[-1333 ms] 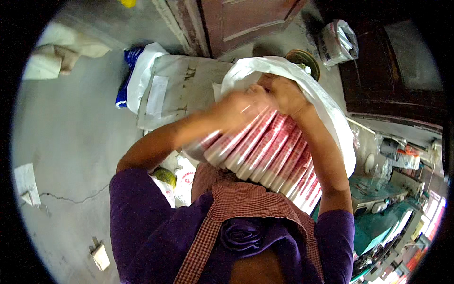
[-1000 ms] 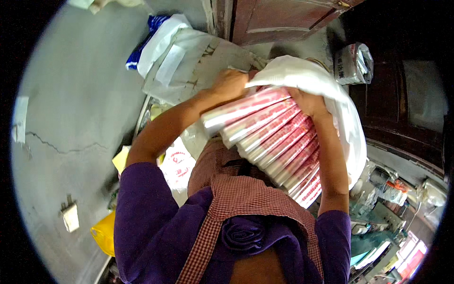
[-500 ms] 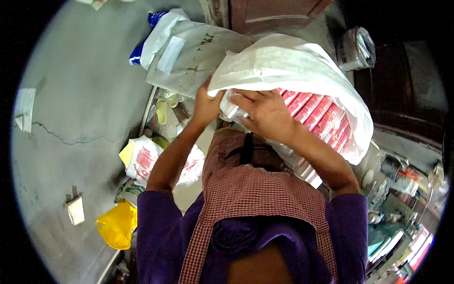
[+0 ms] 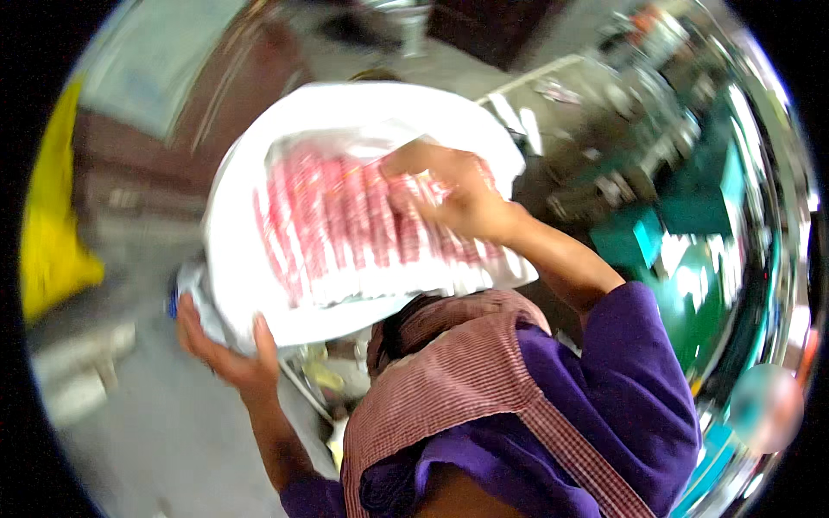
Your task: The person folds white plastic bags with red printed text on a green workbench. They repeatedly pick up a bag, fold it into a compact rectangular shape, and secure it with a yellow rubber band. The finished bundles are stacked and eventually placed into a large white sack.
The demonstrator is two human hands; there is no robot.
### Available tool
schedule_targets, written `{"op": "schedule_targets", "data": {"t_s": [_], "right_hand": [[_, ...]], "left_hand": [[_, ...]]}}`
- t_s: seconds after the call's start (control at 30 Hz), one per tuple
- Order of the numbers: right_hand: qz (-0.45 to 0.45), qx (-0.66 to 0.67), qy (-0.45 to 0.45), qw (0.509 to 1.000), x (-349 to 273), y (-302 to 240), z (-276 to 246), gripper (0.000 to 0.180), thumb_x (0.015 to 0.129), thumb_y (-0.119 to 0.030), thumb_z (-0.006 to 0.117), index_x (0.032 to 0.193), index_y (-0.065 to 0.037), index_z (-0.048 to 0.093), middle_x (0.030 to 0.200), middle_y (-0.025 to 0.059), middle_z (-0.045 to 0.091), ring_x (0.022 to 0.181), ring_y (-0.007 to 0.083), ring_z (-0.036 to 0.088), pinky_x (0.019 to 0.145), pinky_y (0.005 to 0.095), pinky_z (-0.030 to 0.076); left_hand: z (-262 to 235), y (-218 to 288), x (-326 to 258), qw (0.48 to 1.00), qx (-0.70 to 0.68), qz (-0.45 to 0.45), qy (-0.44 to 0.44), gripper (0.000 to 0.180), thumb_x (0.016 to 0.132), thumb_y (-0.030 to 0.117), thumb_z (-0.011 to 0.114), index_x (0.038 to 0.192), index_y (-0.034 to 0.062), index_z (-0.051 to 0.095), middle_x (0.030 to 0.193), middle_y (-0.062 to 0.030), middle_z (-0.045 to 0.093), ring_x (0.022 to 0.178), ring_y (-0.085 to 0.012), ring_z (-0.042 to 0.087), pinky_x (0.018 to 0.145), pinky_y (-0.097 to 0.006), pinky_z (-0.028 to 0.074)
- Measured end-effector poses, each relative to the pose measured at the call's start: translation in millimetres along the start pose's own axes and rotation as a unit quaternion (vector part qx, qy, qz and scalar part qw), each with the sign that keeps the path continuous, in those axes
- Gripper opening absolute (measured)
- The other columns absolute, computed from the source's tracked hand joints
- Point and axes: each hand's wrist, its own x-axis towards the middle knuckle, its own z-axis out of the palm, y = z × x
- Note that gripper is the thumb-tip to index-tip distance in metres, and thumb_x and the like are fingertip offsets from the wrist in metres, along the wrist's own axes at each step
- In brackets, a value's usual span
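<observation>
In front of my checked apron [image 4: 440, 380] is a white sack [image 4: 237, 173] with its mouth folded wide around a row of red and pink rolls [image 4: 332, 216] in shiny clear wrapping. My left hand [image 4: 229, 358] cups the sack's lower left edge, thumb on one side and fingers on the other. Over the right part of the rolls, my right hand [image 4: 458, 190] bends down against the wrapping. Motion smears its fingers, so I cannot make out whether they grip a roll.
Brown door panels [image 4: 164, 173] stand at the far left, with a yellow sheet-like thing [image 4: 56, 224] at the rim. To the right are green machinery [image 4: 691, 293] and a cluttered grey surface [image 4: 579, 121]. Grey floor [image 4: 173, 432] shows at lower left.
My body has turned rightward, bringing the green machinery into view. The sack now faces me more fully, showing more rolls. My left hand has shifted to its lower left edge.
</observation>
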Motion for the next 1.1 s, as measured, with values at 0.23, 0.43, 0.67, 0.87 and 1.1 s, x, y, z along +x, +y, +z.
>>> {"op": "schedule_targets", "data": {"t_s": [0.23,0.43,0.67,0.87,1.1], "right_hand": [[0.404,0.213,0.125,0.881,-194,73,-22,0.041,0.083,-0.012,0.068,0.121,0.002,0.057,0.116,0.0154,0.063,0.106,0.0207,0.059,0.091,0.0355,0.049],[0.150,0.088,0.100,0.980,-198,136,13,0.030,0.073,-0.019,0.069,0.098,-0.003,0.067,0.091,0.0072,0.068,0.073,0.0141,0.059,0.064,0.0365,0.051],[0.385,-0.070,0.126,0.912,-180,99,31,0.025,0.078,-0.020,0.063,0.069,0.003,0.059,0.062,0.0137,0.063,0.051,0.0226,0.064,0.045,0.0356,0.050],[0.298,0.264,0.156,0.904,-56,-33,-29,0.016,0.081,-0.006,0.055,0.068,0.003,0.054,0.055,0.0095,0.057,0.044,0.0156,0.058,0.040,0.0297,0.049],[0.200,0.171,0.083,0.961,-126,-47,-41,0.031,0.089,-0.027,0.062,0.081,0.002,0.057,0.068,0.0077,0.059,0.060,0.0148,0.059,0.054,0.0303,0.048]], "left_hand": [[85,144,85,0.757,-0.229,0.464,-0.399,0.081,0.064,0.027,0.077,0.136,0.0121,0.043,0.137,-0.0165,0.039,0.131,-0.0394,0.032,0.106,-0.056,0.024],[184,190,36,0.658,-0.249,0.583,-0.407,0.069,0.064,0.043,0.076,0.123,0.0137,0.054,0.115,-0.0118,0.050,0.115,-0.0320,0.044,0.100,-0.050,0.031],[208,138,55,0.673,-0.352,0.535,-0.371,0.027,0.056,0.021,0.075,0.077,0.0101,0.063,0.086,-0.0061,0.055,0.087,-0.0279,0.053,0.081,-0.042,0.040],[213,104,57,0.696,-0.275,0.480,-0.458,0.029,0.068,0.018,0.068,0.094,0.0067,0.061,0.097,-0.0097,0.057,0.095,-0.0292,0.053,0.088,-0.041,0.040],[215,74,48,0.848,-0.240,0.123,-0.457,0.031,0.085,0.012,0.053,0.113,-0.0003,0.056,0.114,-0.0148,0.057,0.106,-0.0289,0.053,0.096,-0.038,0.040]]}}
